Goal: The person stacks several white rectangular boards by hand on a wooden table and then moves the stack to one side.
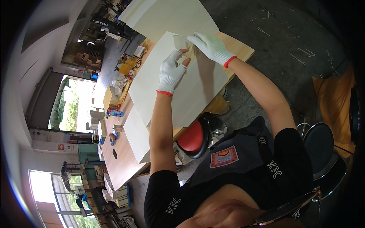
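Observation:
A large pale sheet lies on the wooden table in front of me. My left hand, in a white knit glove with red cuff and bare thumb and index fingertips, is over the sheet with those two fingertips apart. Right of it, my right hand, in a matching glove, stretches flat with its fingers together, above a thin tan, streaked piece. That piece lies between both hands; its exact kind is unclear. A small pale flap shows just beyond my left fingers. The right palm is hidden.
Another pale board lies at the far end. Along the table's left are a phone, a metal cup and a yellow box. A red-seated stool stands below the near edge; a black stool is right.

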Demonstrator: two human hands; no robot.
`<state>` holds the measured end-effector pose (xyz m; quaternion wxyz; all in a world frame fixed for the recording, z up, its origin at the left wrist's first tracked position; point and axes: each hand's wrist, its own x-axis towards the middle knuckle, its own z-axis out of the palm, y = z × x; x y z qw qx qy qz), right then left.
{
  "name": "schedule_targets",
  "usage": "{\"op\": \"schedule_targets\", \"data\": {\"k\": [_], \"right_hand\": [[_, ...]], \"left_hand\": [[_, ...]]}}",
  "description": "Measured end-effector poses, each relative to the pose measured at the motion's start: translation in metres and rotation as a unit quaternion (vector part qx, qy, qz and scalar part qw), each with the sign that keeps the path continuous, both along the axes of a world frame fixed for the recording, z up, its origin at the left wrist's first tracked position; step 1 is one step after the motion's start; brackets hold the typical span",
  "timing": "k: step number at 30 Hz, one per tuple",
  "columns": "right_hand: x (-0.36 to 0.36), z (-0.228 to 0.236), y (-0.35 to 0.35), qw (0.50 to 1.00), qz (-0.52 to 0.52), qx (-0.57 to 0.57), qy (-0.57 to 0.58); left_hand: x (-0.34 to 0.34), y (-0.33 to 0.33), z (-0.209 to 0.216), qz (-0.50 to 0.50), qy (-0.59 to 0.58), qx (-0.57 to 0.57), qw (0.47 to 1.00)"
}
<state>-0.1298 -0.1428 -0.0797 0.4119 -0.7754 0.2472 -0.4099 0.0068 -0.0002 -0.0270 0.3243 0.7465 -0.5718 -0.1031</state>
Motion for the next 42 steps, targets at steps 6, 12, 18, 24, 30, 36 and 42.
{"op": "schedule_targets", "data": {"k": [6,12,18,24,30,36,42], "right_hand": [[0.004,-0.004,-0.001,1.0,-0.002,-0.01,-0.03],[-0.002,0.006,-0.003,0.998,0.022,0.021,0.047],[0.0,0.003,0.001,1.0,-0.001,0.01,0.002],[0.008,-0.007,-0.002,0.999,-0.032,-0.011,-0.036],[0.005,-0.003,-0.003,1.0,0.007,0.008,-0.024],[0.007,-0.005,-0.003,1.0,-0.012,-0.002,-0.017],[0.005,-0.004,-0.003,1.0,-0.006,0.002,-0.025]], "left_hand": [[0.001,0.0,-0.002,-0.013,-0.024,-0.025,0.999],[0.0,0.0,0.003,-0.014,-0.039,-0.018,0.999],[0.002,0.0,-0.003,-0.022,-0.074,-0.031,0.997],[-0.003,0.0,0.002,0.004,-0.028,0.004,1.0],[-0.003,0.0,-0.002,-0.031,-0.05,-0.081,0.995],[-0.002,0.001,0.001,-0.029,-0.141,-0.036,0.989],[-0.007,0.001,0.005,-0.013,-0.048,-0.006,0.999]]}}
